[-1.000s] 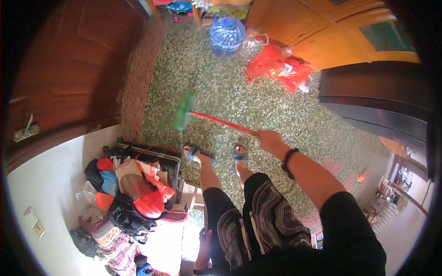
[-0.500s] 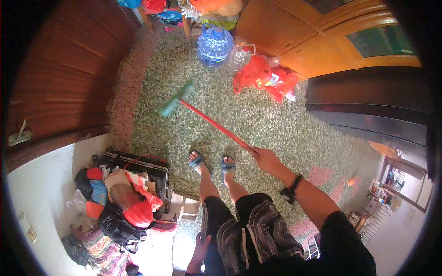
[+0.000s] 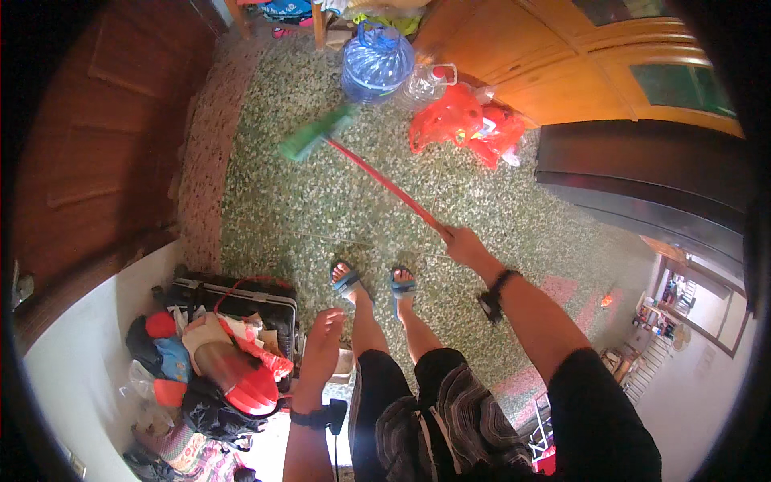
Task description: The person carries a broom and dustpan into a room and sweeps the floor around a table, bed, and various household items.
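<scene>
My right hand [image 3: 468, 247] is wrapped around the top end of the red handle of a broom [image 3: 384, 181]. The long handle slants away to the far left, where its green head [image 3: 315, 135] rests near the floor, slightly blurred. Nothing shows in my left hand [image 3: 323, 341], raised beside my left leg with the fingers stretched out. Both wrists wear black bands. My feet, in blue slippers [image 3: 348, 282], stand on the speckled floor.
Beyond the broom head stand a large blue water bottle [image 3: 376, 68] and a clear jug [image 3: 423, 87], beside red plastic bags [image 3: 458, 120]. An open suitcase [image 3: 277, 312] and piled clothes are at left. A dark wooden door [image 3: 96, 120] and an orange cabinet [image 3: 514, 48] flank the floor.
The broom head has moved farther away and slightly right. My left hand has risen from beside my thigh and come forward. My right hand still grips the handle.
</scene>
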Available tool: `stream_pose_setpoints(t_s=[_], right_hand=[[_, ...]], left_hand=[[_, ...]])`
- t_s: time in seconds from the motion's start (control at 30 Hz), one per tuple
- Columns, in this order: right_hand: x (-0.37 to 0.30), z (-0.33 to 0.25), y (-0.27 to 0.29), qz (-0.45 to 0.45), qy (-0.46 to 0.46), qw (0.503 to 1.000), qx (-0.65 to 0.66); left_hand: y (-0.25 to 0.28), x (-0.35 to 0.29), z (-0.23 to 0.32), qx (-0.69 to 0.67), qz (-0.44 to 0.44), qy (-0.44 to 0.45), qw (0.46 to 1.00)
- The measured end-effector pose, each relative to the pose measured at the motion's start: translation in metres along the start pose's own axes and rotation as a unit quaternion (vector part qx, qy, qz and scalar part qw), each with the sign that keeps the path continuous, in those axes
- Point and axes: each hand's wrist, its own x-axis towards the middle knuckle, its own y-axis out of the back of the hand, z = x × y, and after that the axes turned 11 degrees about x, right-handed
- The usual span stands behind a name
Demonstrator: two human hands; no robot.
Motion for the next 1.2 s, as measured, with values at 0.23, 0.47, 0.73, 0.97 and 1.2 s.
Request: stream_pose_setpoints(t_s=[0.23, 0.47, 0.73, 0.97, 1.2], right_hand=[[-0.210, 0.093, 0.047, -0.050, -0.238, 0.970, 0.023], [-0.216, 0.024, 0.038, -0.008, -0.086, 0.993, 0.082], [-0.067, -0.033, -0.030, -0.042, -0.023, 0.998, 0.034], [-0.113, 0.115, -0.003, 0.009, -0.018, 1.000, 0.012], [-0.219, 0.258, 0.132, -0.069, -0.145, 0.987, -0.022]], left_hand=[[-0.039, -0.008, 0.017, -0.029, -0.123, 0.024, 0.992], [-0.132, 0.019, -0.002, -0.013, -0.278, 0.148, 0.949], [-0.218, 0.097, -0.015, -0.398, -0.132, 0.173, 0.891], [-0.334, 0.120, -0.003, -0.402, -0.246, 0.240, 0.849], [-0.564, 0.065, 0.055, -0.444, -0.306, 0.292, 0.790]])
